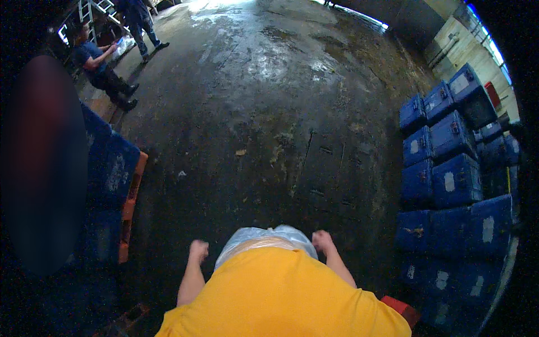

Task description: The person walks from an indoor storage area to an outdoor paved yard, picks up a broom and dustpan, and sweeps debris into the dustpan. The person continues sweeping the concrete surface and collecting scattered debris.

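Note:
My left hand (199, 249) hangs beside my hip with its fingers curled in, slightly smeared by motion. On the other side, my right hand (322, 241) is also closed, a little farther forward. Nothing shows in either hand, and neither touches anything around it. Between them are my yellow shirt (275, 292) and a pale, shiny covering (292, 232) at my waist. The nearest thing to my right arm is a red object (400, 310) low behind it, whose kind I cannot make out.
Blue lidded boxes (457, 181) are stacked high on the right. At left, more blue boxes (115, 171) stand by orange pallets (133, 194). Wet concrete floor (252, 112) stretches ahead. Two people (104, 67) and a ladder (106, 8) are far left. A blurred dark oval hides the left edge.

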Demonstrator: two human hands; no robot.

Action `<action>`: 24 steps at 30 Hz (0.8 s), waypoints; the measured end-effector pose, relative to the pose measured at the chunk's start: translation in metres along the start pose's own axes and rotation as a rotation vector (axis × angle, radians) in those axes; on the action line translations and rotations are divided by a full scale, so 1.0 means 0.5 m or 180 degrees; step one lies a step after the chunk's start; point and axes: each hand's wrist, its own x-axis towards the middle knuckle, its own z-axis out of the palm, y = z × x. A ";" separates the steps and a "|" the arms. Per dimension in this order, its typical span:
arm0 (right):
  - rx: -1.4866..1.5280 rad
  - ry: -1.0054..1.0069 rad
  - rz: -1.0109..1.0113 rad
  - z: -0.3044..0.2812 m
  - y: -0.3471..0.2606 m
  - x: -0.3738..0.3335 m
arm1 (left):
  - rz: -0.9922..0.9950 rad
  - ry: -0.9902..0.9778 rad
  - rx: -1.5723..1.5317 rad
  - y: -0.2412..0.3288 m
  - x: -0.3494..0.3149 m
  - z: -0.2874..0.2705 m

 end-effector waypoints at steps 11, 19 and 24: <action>0.1169 0.0469 0.1515 -0.043 -0.234 0.416 | 0.2889 0.0301 0.0059 1.073 0.363 -0.173; 0.0520 0.0092 -0.0139 -0.050 -1.105 0.893 | 0.0786 -0.0464 0.0487 0.898 0.619 -0.237; 0.0572 0.0014 -0.1103 -0.024 -1.579 1.168 | -0.1248 0.0187 -0.0324 0.943 0.844 -0.315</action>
